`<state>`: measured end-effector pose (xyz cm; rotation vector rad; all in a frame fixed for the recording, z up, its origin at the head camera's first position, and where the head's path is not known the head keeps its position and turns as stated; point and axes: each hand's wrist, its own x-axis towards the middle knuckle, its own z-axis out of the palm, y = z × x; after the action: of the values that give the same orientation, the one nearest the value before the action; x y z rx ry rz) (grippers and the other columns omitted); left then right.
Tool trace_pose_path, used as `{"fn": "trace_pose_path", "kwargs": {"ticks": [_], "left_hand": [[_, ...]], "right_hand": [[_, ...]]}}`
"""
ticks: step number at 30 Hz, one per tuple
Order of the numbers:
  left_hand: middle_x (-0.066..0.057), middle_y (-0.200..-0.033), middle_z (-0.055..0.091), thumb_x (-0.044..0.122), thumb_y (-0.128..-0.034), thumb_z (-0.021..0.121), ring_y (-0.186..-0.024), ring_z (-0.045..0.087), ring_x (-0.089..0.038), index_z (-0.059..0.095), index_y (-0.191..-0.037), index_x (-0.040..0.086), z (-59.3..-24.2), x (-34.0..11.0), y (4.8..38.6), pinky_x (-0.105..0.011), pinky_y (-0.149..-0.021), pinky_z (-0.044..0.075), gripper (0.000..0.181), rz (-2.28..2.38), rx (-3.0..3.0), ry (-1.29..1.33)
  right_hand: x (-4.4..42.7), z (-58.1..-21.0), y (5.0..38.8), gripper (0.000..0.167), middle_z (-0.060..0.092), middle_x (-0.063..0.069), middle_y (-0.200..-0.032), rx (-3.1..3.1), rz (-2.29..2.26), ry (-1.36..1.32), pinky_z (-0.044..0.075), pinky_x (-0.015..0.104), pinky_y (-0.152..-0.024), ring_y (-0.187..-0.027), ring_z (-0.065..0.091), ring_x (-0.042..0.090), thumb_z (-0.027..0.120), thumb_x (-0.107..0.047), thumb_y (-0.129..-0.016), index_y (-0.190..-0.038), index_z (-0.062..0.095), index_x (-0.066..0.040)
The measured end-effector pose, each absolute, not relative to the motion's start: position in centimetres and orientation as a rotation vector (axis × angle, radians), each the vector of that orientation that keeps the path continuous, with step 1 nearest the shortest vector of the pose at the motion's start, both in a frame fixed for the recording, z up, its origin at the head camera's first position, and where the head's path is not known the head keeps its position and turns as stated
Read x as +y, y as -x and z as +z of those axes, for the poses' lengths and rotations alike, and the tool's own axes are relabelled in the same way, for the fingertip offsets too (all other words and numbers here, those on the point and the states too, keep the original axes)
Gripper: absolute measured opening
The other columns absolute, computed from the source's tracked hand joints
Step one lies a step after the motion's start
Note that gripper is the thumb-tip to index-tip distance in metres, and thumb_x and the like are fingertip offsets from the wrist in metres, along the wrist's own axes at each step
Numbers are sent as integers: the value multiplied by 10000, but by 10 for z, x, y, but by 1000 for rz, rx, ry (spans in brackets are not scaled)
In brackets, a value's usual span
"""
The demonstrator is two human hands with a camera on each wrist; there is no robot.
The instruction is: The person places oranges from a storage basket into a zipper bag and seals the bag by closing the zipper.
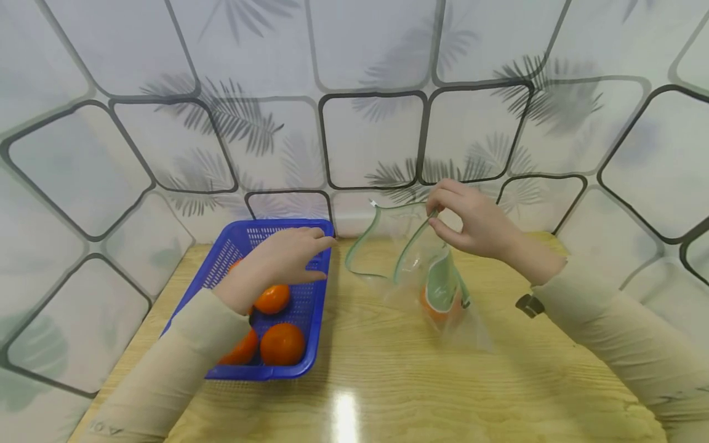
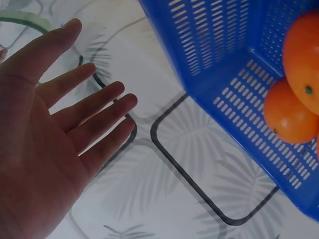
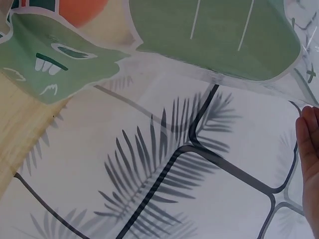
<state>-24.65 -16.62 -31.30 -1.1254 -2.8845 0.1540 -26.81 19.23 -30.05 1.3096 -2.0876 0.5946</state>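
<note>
My right hand (image 1: 471,218) pinches the green-edged rim of a clear zip bag (image 1: 407,267) between thumb and fingers. The bag's mouth gapes, and an orange (image 1: 434,311) shows low in it, partly behind a green printed patch (image 1: 441,283). In the right wrist view the green print (image 3: 214,40) fills the top, with only the fingertips (image 3: 309,124) at the right edge. My left hand (image 1: 282,255) hovers above the blue basket (image 1: 318,326), its palm bare and fingers extended in the left wrist view. Several oranges (image 1: 282,344) lie in the basket, some partly hidden by the left arm.
Both basket and bag stand on a wooden table (image 1: 376,381), the bag to the right of the basket. A wall (image 1: 371,141) with leaf and grid patterns closes off the back and sides. Something dark (image 1: 530,305) sits at the right wrist.
</note>
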Motion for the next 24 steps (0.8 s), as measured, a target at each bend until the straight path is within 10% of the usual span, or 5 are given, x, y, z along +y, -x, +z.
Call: {"fn": "trace_pose_path", "kwargs": {"ticks": [24], "left_hand": [[-300, -1578, 442, 209, -855, 848, -1430, 476, -535, 508, -1570, 107, -330, -217, 257, -661, -1124, 469, 798, 145, -3273, 756]], "right_hand": [[190, -280, 260, 137, 640, 75, -992, -2155, 556, -1306, 556, 370, -809, -908, 649, 190, 731, -42, -889, -1003, 655, -45]]}}
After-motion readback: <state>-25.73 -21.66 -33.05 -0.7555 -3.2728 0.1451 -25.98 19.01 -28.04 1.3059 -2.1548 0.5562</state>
